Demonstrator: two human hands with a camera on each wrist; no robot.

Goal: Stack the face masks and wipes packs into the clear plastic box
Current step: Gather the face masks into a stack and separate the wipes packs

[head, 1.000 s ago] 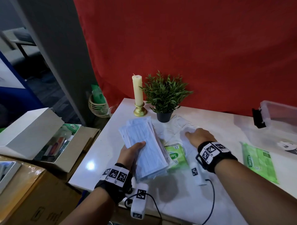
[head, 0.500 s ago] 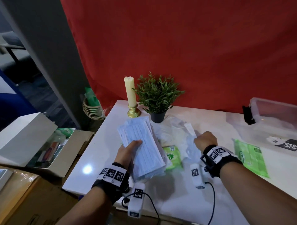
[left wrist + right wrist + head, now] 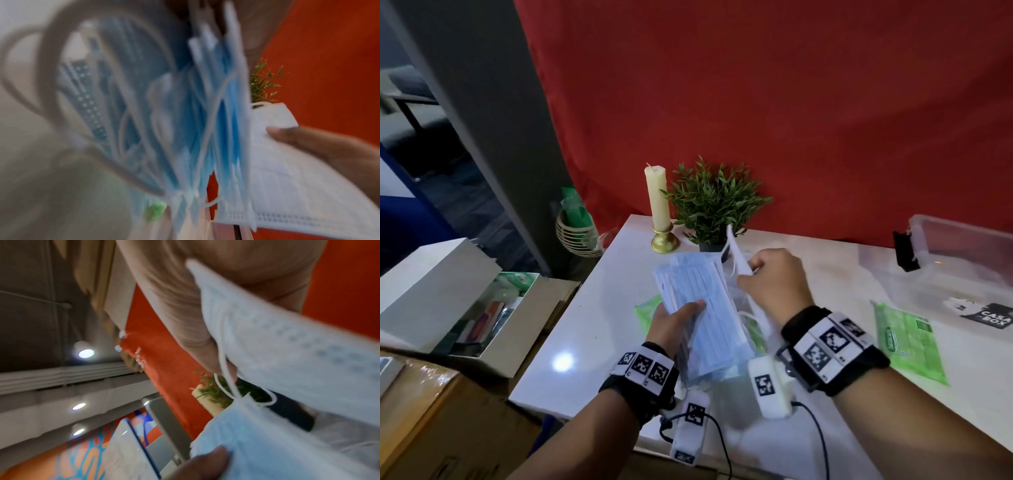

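My left hand (image 3: 677,320) holds a stack of light blue face masks (image 3: 700,310) above the white table (image 3: 585,329), thumb on top. In the left wrist view the stack of masks (image 3: 205,113) fans out with ear loops dangling. My right hand (image 3: 767,284) pinches a single white mask (image 3: 736,257) by its edge, lifted just right of the stack; the right wrist view shows that mask (image 3: 287,345) in my fingers. One green wipes pack (image 3: 909,342) lies flat to the right. Another green wipes pack (image 3: 649,311) peeks out under the stack. The clear plastic box (image 3: 962,257) stands at the far right.
A candle (image 3: 659,202) in a brass holder and a potted plant (image 3: 714,205) stand at the table's back. A black label card (image 3: 993,317) lies near the box. Open cardboard boxes (image 3: 493,318) sit left of the table. A red backdrop (image 3: 791,102) closes the rear.
My right hand has lifted a white mask off the table and brought it left toward the stack. The left hand keeps holding the stack, now slightly higher.
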